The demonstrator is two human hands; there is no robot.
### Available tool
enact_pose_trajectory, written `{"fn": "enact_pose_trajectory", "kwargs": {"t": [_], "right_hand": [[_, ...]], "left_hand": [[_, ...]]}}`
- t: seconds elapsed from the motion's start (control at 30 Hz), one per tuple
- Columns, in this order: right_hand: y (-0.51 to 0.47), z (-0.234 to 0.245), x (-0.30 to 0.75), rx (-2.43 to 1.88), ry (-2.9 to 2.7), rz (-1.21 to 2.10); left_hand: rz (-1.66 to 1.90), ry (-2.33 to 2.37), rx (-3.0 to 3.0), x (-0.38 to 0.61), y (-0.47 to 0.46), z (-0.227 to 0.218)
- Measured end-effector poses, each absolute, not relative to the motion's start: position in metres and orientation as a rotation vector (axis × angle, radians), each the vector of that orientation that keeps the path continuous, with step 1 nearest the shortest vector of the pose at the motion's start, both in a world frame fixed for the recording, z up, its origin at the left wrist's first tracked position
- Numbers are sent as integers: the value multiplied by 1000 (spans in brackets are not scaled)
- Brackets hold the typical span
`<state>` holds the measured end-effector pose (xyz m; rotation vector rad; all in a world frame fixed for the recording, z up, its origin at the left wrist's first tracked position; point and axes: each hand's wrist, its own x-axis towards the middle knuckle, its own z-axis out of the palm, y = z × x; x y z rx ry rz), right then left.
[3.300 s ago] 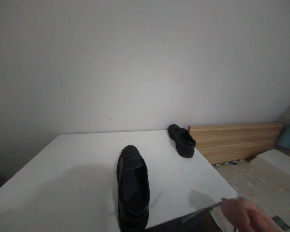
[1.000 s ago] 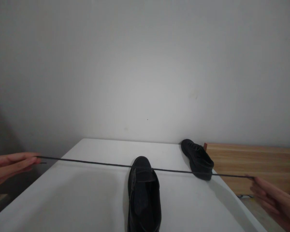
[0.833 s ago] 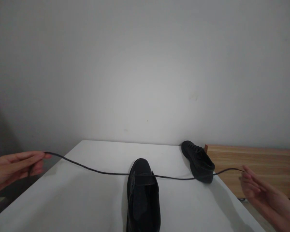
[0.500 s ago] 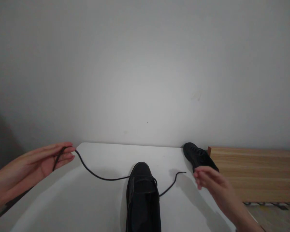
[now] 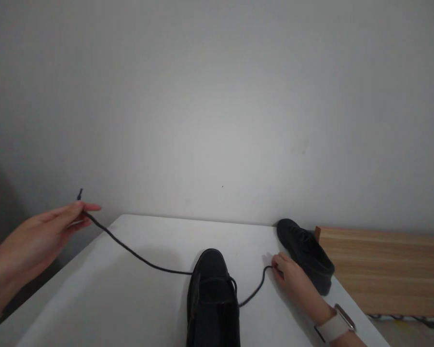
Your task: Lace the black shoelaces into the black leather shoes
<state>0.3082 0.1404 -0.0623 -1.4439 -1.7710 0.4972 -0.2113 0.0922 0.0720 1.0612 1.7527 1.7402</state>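
Both ends of one black lace (image 5: 130,250) in grasp, as seen from the head. Pinches one end in the left hand (image 5: 45,236), thumb against fingers, well up in the air, with a short tip above the thumb. Grips the other end in the fingertips of the right hand (image 5: 292,279), low over the white table (image 5: 148,303), with a pale-banded wristwatch (image 5: 344,316) on that wrist. Slack lace between the two, across the front of a black shoe (image 5: 213,294), with a small loop at the right side of its flap; cannot tell through which holes. That shoe upright on the near middle of the table, toe toward the wall (image 5: 217,106), heel cut off from view. Just beside the right hand, a second black shoe (image 5: 305,253), laced, near the far right corner. Farther right, past the table edge, a wood-grain board (image 5: 383,270).
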Motion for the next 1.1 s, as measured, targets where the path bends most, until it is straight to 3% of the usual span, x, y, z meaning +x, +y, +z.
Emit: {"fn": "enact_pose_trajectory", "kwargs": {"t": [0.33, 0.57, 0.83, 1.1], "right_hand": [[136, 1, 330, -1074, -955, 884], [123, 24, 308, -794, -675, 1079], [114, -8, 253, -890, -1235, 1399], [107, -28, 221, -1135, -1725, 1228]], "left_hand": [[2038, 1515, 869, -189, 109, 98], [1814, 1588, 1229, -155, 96, 102], [965, 1487, 1847, -116, 83, 33], [811, 1222, 2104, -70, 77, -13]]}}
